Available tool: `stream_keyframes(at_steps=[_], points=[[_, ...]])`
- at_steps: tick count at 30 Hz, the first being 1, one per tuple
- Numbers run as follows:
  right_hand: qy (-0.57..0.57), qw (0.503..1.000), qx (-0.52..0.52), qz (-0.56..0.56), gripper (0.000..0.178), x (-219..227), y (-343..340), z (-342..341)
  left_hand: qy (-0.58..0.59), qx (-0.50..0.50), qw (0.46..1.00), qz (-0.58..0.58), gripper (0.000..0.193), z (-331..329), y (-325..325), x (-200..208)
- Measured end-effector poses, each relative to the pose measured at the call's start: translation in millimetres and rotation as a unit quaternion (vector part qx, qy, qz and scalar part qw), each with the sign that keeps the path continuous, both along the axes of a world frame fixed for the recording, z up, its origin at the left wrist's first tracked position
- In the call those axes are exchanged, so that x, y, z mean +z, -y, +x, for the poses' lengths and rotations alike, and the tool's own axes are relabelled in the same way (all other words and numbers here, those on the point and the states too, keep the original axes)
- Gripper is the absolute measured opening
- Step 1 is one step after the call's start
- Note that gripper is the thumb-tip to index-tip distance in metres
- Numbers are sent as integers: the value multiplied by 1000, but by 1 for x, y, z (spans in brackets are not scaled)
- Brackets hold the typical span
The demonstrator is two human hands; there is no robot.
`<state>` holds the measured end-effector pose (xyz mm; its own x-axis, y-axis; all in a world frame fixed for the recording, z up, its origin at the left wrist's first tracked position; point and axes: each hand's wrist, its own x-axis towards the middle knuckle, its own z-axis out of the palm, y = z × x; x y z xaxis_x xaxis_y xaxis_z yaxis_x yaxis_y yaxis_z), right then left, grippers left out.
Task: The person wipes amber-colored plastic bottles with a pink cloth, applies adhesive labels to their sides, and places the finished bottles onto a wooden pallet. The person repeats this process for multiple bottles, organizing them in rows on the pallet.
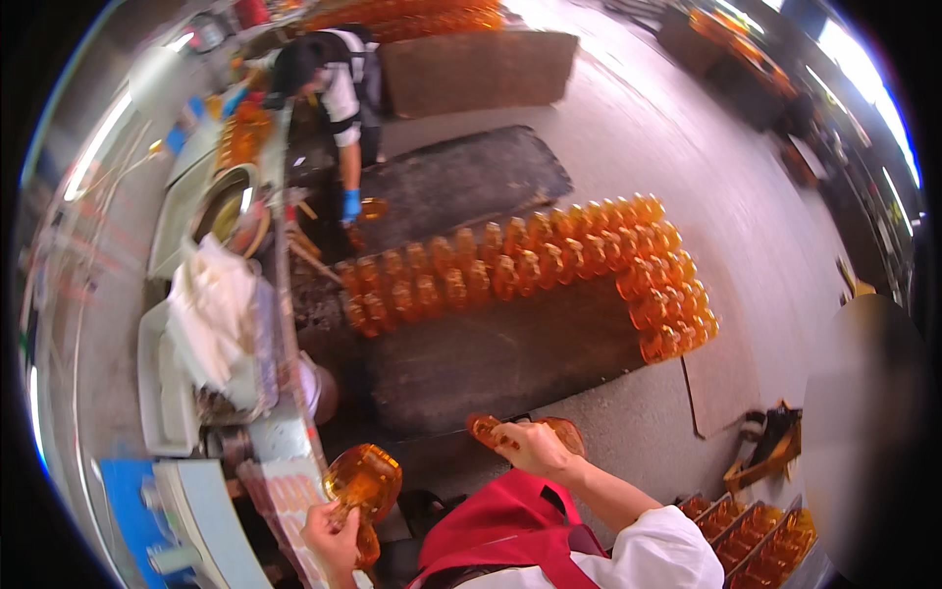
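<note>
My left hand (332, 538), low and left of my red apron, is closed on a glossy amber piece (363, 478) with a broad rounded body and a narrower part by my fingers. More amber shows just below that hand. In front of the apron, the fingers of my right hand (535, 452) are wrapped round another amber piece (484, 429); its rounded end shows on the far side of the hand. The exact kind of these pieces is not clear. Beyond my hands, many similar amber pieces (510, 265) stand in close rows along a dark board (491, 339).
A co-worker (339, 88) in a blue glove leans over a second dark board (471, 182). On the left, a bench carries pale trays (162, 378), white cloth (211, 304) and a round pan (231, 211). A divided crate (741, 530) holds amber pieces at lower right.
</note>
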<state>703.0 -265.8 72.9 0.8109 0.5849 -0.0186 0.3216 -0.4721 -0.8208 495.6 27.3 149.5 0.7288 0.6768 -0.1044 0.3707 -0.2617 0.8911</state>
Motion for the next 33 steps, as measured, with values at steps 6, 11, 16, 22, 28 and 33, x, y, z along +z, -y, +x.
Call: stream_keyframes(at_steps=[6, 11, 16, 22, 28, 33], points=[[-71, 962, -257, -56, 25, -99, 117, 85, -45, -225, 973, 4, 24, 213, 108, -115], [-94, 917, -380, -70, 30, -170, 188, 171, -21, -303, 952, 32, 23, 346, 219, -228], [-71, 886, -452, -74, 29, -230, 246, 261, -34, -358, 932, 40, 22, 461, 326, -295], [-75, 877, -472, -50, 27, -260, 283, 348, -20, -344, 938, 40, 19, 557, 410, -335], [-83, 871, -480, -63, 26, -283, 302, 400, -33, -327, 944, 38, 18, 603, 453, -367], [-112, 869, -475, -83, 26, -291, 306, 423, -36, -335, 939, 76, 20, 618, 471, -389]])
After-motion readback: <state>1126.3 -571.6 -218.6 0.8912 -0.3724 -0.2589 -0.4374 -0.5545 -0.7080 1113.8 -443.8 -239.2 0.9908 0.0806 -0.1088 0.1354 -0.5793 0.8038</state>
